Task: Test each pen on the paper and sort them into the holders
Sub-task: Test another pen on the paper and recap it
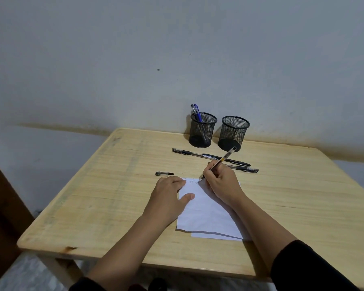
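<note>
From my feed: right hand (221, 181) pinches a clear-barrel pen (221, 159) in a writing grip, tip down on the top edge of the paper (208, 208) next to a few small scribbles, so I read this as a test stroke in progress. Left hand (169, 191) lies flat, fingers spread and pressed on the paper's left edge, holding nothing, probably there to keep the sheet from sliding under the tip.

A loose pen cap (164, 173) sits on the table (93, 196) just left of the paper's top corner — likely this pen's, parked within reach. Two more capped pens (210, 156) lie crossed beyond the paper, near the holders, apparently still to test.

Left holder (202, 130) already has two blue pens (195, 112) leaning in it; right holder (233, 133) looks empty through the mesh. Both stand side by side at the back edge — clear of the writing area. Can't tell whether ink is flowing.
</note>
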`<control>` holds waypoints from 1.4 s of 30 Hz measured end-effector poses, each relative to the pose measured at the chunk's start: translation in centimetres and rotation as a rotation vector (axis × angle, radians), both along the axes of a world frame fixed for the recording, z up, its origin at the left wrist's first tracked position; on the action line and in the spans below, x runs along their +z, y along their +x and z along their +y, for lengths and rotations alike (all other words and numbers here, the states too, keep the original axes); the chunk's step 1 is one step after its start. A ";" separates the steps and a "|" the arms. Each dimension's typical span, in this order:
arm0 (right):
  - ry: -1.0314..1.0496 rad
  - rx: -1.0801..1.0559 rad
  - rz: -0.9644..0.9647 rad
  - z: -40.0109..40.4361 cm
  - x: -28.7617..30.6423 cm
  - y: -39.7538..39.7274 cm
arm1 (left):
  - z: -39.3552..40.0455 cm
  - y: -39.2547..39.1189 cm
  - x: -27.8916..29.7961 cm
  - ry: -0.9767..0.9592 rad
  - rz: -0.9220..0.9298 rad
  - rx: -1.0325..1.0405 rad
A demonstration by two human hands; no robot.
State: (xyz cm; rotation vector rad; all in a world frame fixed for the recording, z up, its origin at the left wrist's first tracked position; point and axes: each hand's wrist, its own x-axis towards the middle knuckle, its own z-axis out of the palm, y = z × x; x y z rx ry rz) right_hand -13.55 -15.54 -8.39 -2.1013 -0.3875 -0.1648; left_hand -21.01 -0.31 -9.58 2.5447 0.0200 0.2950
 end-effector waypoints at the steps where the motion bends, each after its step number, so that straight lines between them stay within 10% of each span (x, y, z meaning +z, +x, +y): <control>1: 0.002 0.005 -0.002 0.0 0.0 0.0 | 0.0 0.0 0.0 0.000 0.000 -0.001; 9: 0.004 -0.016 0.015 0.1 -0.2 0.1 | 0.1 0.1 -0.2 -0.015 -0.021 0.008; 13: 0.081 -0.064 0.032 -0.2 -0.1 0.3 | 1.0 0.5 0.4 -0.313 -0.198 0.157; 19: 0.487 -0.003 0.267 0.0 2.2 -0.7 | 4.2 2.7 0.9 -0.091 -0.048 0.244; 28: 0.577 0.126 0.105 0.9 7.0 -2.7 | 1.0 2.3 6.5 -0.808 -0.150 0.181; 42: 0.636 0.182 0.122 0.5 8.3 -2.8 | -0.7 1.5 8.7 -0.617 -0.229 0.062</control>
